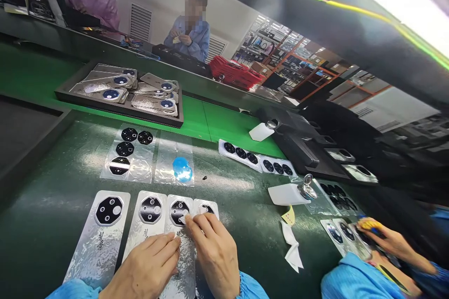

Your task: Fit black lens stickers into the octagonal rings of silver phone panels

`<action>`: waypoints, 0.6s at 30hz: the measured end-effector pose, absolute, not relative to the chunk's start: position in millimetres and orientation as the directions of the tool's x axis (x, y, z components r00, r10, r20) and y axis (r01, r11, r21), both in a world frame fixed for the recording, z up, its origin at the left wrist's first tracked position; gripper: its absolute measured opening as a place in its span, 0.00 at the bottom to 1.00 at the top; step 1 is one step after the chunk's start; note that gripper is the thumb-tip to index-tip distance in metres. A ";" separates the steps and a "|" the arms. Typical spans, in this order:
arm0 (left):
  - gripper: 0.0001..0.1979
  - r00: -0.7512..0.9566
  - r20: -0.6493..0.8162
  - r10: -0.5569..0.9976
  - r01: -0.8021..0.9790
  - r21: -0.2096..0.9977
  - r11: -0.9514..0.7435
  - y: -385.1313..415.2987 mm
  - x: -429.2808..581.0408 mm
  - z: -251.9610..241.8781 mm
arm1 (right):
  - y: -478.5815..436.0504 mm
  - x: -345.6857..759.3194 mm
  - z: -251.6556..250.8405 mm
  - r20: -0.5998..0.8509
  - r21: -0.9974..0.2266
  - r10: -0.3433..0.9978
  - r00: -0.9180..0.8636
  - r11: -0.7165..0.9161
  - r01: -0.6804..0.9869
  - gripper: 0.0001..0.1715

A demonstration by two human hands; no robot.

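Lying beneath left hand (147,261) and right fingertips (190,221) is a silver panel (185,266).

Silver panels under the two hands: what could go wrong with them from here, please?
The right hand is at the black octagon and might smudge it. The left hand rests on the silver panel and may leave prints. The neighbouring panel lies close, so a slip could rub both.

Left hand (148,261), right hand (216,251) on silver panel (183,276)
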State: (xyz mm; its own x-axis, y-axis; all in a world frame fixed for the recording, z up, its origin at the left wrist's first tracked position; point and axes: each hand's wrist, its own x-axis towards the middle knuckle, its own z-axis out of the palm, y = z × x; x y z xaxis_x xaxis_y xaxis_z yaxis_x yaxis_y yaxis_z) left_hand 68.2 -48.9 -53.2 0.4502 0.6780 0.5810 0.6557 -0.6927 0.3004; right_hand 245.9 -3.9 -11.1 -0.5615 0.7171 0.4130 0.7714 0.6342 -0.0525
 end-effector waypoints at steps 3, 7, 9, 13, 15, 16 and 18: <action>0.15 0.445 0.588 0.675 0.656 0.299 -0.693 -48.6 68.3 -55.1 | -3.7 246.6 -10.8 0.402 -0.058 0.718 -0.568 0.640 0.767 0.14; 0.16 0.450 0.587 0.673 0.653 0.299 -0.696 -48.8 68.2 -57.4 | -1.6 245.2 -10.1 0.410 -0.053 0.719 -0.561 0.633 0.772 0.14; 0.16 0.447 0.592 0.671 0.655 0.295 -0.696 -49.0 68.0 -57.4 | -1.1 244.3 -10.1 0.423 -0.058 0.719 -0.552 0.629 0.775 0.15; 0.15 0.451 0.584 0.675 0.658 0.294 -0.694 -48.7 67.5 -55.9 | -2.0 245.8 -10.8 0.400 -0.075 0.724 -0.562 0.637 0.767 0.15; 0.16 0.450 0.588 0.672 0.653 0.296 -0.697 -48.2 67.5 -55.8 | -2.4 247.4 -10.9 0.388 -0.078 0.727 -0.567 0.638 0.766 0.15; 0.17 0.447 0.594 0.669 0.652 0.296 -0.698 -48.0 67.6 -56.1 | -2.3 248.0 -10.8 0.387 -0.076 0.728 -0.566 0.636 0.768 0.16; 0.18 0.444 0.602 0.664 0.649 0.296 -0.701 -47.5 68.0 -56.6 | -1.8 248.1 -10.3 0.393 -0.071 0.729 -0.560 0.632 0.772 0.16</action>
State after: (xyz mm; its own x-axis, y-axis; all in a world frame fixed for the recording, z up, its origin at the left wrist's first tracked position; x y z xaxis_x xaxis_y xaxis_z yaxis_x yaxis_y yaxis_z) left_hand 68.0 -47.5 -56.6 0.4436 0.6640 0.6020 0.6486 -0.7014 0.2956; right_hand 248.1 -1.8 -10.3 -0.5604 0.7291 0.3930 0.7721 0.6316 -0.0708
